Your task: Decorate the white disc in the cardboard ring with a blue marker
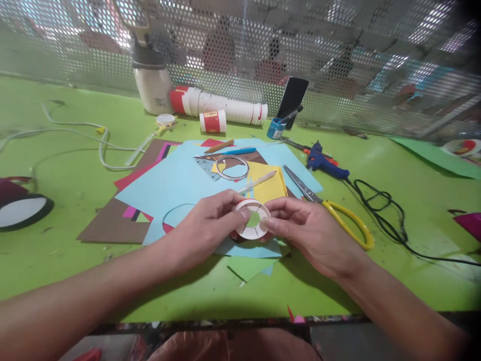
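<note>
A short white paper-cup ring (252, 232) with dark marks on its inner face is held over the front of the paper pile. My left hand (210, 220) pinches its left side, thumb inside the rim. On the right side, my right hand (304, 225) grips it with thumb and fingers. Green shows through its round opening. Just beyond lie a pencil (259, 182), yellow paper (268, 188) and a round ring (233, 167) on light blue sheets (158, 180). Yellow-handled scissors (347, 220) rest beside my right hand.
Stacked paper cups (225, 106), a single cup (213, 122), a white bottle (153, 87), a blue jar (276, 129) and a phone (293, 100) stand or lie at the back. A blue glue gun (325, 163) with its black cable is at the right.
</note>
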The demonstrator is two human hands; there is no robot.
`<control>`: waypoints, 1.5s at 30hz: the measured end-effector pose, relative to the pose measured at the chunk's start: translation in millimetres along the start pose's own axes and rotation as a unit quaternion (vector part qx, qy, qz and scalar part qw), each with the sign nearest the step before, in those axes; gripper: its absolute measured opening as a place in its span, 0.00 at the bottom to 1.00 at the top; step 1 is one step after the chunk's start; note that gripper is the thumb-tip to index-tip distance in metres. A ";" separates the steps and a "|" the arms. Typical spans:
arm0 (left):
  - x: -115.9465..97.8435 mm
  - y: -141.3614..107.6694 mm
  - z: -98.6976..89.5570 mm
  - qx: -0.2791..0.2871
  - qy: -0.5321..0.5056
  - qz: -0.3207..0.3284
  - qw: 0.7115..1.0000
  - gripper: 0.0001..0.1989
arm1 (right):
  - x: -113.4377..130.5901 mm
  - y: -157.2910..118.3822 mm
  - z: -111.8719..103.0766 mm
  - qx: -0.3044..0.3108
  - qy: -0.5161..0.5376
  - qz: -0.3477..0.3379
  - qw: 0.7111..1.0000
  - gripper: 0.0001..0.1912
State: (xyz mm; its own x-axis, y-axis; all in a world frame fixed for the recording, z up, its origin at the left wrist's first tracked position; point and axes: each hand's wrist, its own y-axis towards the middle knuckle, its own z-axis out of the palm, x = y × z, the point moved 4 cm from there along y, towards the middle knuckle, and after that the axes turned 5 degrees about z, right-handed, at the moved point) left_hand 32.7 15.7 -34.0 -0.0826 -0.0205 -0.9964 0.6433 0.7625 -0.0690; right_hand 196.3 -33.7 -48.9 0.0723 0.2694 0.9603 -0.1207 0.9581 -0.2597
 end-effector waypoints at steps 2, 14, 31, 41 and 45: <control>0.2 -0.4 -0.4 -0.002 -0.031 0.021 0.999 0.11 | 0.7 -0.2 -1.8 -0.007 -0.010 -0.007 1.000 0.11; -0.9 -0.8 1.0 -0.015 0.024 -0.048 0.998 0.17 | 6.0 1.3 2.8 -0.008 -0.011 -0.023 1.000 0.11; 5.8 1.1 3.3 0.034 -0.083 -0.017 0.996 0.10 | 2.5 9.8 3.5 -0.030 0.061 -0.015 0.998 0.18; 4.8 7.2 -9.4 0.043 0.043 0.063 0.996 0.37 | 1.8 18.3 -7.1 -0.047 0.094 -0.037 0.994 0.20; -2.6 1.9 -7.3 0.016 0.169 0.110 0.979 0.30 | 2.3 18.0 -4.4 -0.020 0.084 -0.044 0.995 0.20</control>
State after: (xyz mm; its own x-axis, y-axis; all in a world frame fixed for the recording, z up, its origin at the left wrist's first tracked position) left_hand 28.5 22.0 -31.2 -0.1824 0.3615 -0.9144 0.6967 0.7038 0.1392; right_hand 198.7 -15.4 -51.8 0.2465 0.1944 0.9494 -0.0667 0.9808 -0.1835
